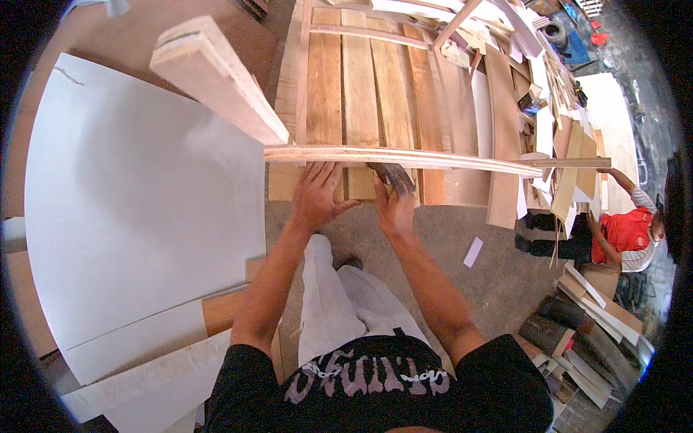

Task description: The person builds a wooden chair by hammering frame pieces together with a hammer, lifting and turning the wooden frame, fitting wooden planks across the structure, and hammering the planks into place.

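Note:
A wooden frame stands over several planks (359, 86) laid side by side. Its near plywood rail (404, 156) runs left to right in front of me, and a thick upright post (216, 79) rises at its left end. My left hand (315, 193) lies with fingers stretched on the plank surface, their tips at the rail's near side. My right hand (395, 211) is closed around a dark curved tool (394, 177), close below the rail. The tool's kind is unclear, as my fingers hide part of it.
A large white sheet (144, 209) lies to the left. Offcuts and strips (563, 144) pile up at the right, near a person in a red and white shirt (624, 238) whose raised hand is at the rail's far right end. A small white offcut (473, 252) lies on the floor.

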